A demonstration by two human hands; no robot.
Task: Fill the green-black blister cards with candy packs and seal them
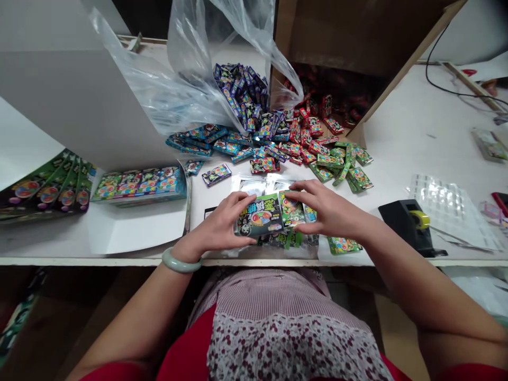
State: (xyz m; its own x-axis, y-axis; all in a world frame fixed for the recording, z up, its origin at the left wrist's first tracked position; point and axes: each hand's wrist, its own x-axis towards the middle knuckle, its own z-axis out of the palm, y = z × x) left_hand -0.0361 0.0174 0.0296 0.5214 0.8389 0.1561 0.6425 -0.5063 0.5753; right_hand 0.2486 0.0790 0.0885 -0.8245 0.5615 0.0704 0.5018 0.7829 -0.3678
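My left hand [216, 225] grips a small stack of dark green candy packets [260, 214] from the left side. A pale green bangle [181, 261] circles that wrist. My right hand [329, 209] presses its fingers onto a brighter green packet [291, 209] beside the stack. Silver foil pouches [254, 185] lie just beyond my hands. More green packets [278, 241] sit under them, partly hidden. A loose green packet [343, 245] lies near my right wrist. Heaps of green [341, 164], blue [238, 90] and red packets [305, 132] spread across the far table.
A black tape dispenser [413, 222] and a clear blister sheet [448, 203] stand to the right. A clear plastic bag [190, 69] and cardboard box [349, 37] spill packets at the back. A filled display box [138, 186] sits left. The white table's front edge [119, 261] runs below my hands.
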